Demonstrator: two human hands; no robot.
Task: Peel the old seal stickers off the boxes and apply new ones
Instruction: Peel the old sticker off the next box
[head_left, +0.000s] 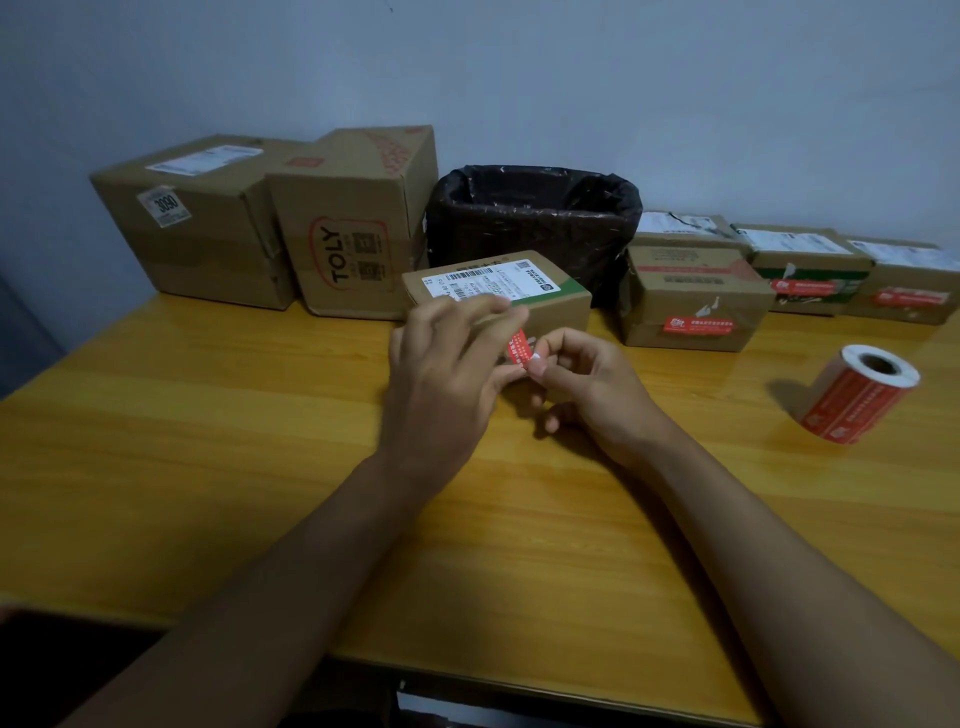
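While both hands (498, 374) pinch red sticker (518, 347) | bin (535, 228) black-lined, contents unseen

A yellow-orange wooden table (208, 441) with visible grain fills the lower part of the view, its near edge running across the bottom. At the back of the table, against a plain pale blue-grey wall (519, 78), stands a rectangular bin (535, 234) lined with a crinkled black plastic bag, its mouth open upward. Below the table's near edge everything is dark.
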